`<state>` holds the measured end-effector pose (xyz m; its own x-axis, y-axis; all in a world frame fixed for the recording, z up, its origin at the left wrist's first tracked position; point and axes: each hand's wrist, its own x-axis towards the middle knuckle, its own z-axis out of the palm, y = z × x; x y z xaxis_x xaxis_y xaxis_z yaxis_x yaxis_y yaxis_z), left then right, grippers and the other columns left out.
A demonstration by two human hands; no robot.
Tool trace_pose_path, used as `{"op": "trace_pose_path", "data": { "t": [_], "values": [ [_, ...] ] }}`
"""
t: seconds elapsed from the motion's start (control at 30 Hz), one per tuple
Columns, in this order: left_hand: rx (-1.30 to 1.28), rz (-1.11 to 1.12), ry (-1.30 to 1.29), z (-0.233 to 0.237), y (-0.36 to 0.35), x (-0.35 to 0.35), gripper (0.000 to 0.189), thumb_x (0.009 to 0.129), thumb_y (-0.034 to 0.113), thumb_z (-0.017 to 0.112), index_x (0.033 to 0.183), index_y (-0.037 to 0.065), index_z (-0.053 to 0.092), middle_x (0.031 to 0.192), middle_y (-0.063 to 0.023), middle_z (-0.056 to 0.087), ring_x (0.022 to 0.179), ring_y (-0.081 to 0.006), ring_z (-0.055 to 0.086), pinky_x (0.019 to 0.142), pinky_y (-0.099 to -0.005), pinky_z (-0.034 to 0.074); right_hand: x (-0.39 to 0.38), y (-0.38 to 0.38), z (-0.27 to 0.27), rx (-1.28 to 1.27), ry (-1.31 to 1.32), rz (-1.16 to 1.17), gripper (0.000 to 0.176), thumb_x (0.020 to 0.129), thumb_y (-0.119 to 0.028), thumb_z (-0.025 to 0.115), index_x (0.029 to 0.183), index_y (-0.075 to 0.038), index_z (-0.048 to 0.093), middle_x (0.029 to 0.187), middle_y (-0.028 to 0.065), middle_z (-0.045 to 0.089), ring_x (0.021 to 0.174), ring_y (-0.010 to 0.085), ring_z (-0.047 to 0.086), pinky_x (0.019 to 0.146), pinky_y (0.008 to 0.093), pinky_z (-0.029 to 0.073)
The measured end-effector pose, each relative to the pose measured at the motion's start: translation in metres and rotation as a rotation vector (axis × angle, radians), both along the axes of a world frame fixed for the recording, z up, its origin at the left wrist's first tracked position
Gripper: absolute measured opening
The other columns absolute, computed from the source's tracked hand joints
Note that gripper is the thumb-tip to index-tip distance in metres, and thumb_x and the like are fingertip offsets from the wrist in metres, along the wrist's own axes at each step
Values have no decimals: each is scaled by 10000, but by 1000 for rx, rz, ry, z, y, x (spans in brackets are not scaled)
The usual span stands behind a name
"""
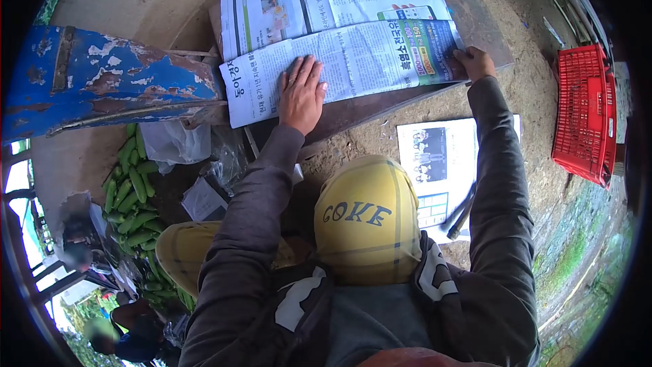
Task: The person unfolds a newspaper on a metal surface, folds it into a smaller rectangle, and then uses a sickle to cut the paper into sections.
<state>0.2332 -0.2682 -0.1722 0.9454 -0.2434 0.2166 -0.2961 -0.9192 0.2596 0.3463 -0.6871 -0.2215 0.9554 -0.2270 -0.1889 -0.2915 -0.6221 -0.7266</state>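
Note:
A folded newspaper (pixel 353 58) lies over a dark board (pixel 360 110), its near layer folded across the sheets behind. My left hand (pixel 303 95) rests flat on the near left part of the paper, fingers spread and holding nothing. At the paper's near right corner, my right hand (pixel 475 64) has its thumb and fingers closed on the edge. More printed sheets (pixel 431 156) lie on the ground below my right forearm, with a dark stick-like tool (pixel 462 214) on them.
Peeling blue metal (pixel 115 81) reaches in from the left up to the board. Long green vegetables (pixel 136 197) are heaped below it, beside clear plastic bags (pixel 178 141). A red crate (pixel 584 115) stands at the right. Another person (pixel 139 329) is at the lower left.

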Motion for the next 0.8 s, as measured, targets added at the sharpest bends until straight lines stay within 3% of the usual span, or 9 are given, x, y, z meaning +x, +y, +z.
{"op": "trace_pose_path", "data": {
  "t": [0.13, 0.27, 0.37, 0.53, 0.8],
  "values": [
    [6, 10, -2, -4, -2, -2, 402, 926, 229, 377, 1288, 61, 428, 1399, -106, 330, 1309, -286, 270, 1054, -492, 191, -6, 11, 21, -194, -6, 19, 368, 727, -417, 668, 861, -73, 666, 797, 149, 650, 773, 278, 632, 701, 353, 464],
    [10, 18, 1, -6, -2, -2, 404, 926, 224, 375, 1293, 61, 420, 1404, -117, 317, 1311, -296, 262, 1054, -502, 183, -1, 4, 9, -158, -5, 14, 396, 718, -447, 659, 867, -81, 664, 819, 151, 650, 793, 293, 628, 711, 360, 462],
    [-4, 21, 3, -6, -2, -3, 405, 926, 224, 377, 1295, 63, 416, 1406, -116, 312, 1314, -296, 258, 1054, -503, 183, -3, 10, 13, -174, -10, -9, 398, 718, -452, 655, 869, -84, 663, 830, 147, 652, 806, 294, 628, 719, 363, 464],
    [-9, 47, 2, -10, -3, -4, 426, 902, 249, 435, 1293, 80, 413, 1410, -94, 306, 1326, -270, 239, 1056, -520, 179, -19, 37, 46, -446, -49, -56, 411, 729, -463, 630, 923, -102, 655, 884, 143, 655, 857, 313, 622, 745, 385, 469],
    [-1, 67, -2, -11, -3, -2, 447, 893, 265, 438, 1299, 83, 403, 1415, -84, 300, 1321, -266, 245, 1053, -526, 172, -17, 45, 46, -587, -45, -55, 434, 763, -504, 583, 979, -130, 628, 920, 151, 649, 881, 331, 618, 744, 416, 472]
  ]
}}
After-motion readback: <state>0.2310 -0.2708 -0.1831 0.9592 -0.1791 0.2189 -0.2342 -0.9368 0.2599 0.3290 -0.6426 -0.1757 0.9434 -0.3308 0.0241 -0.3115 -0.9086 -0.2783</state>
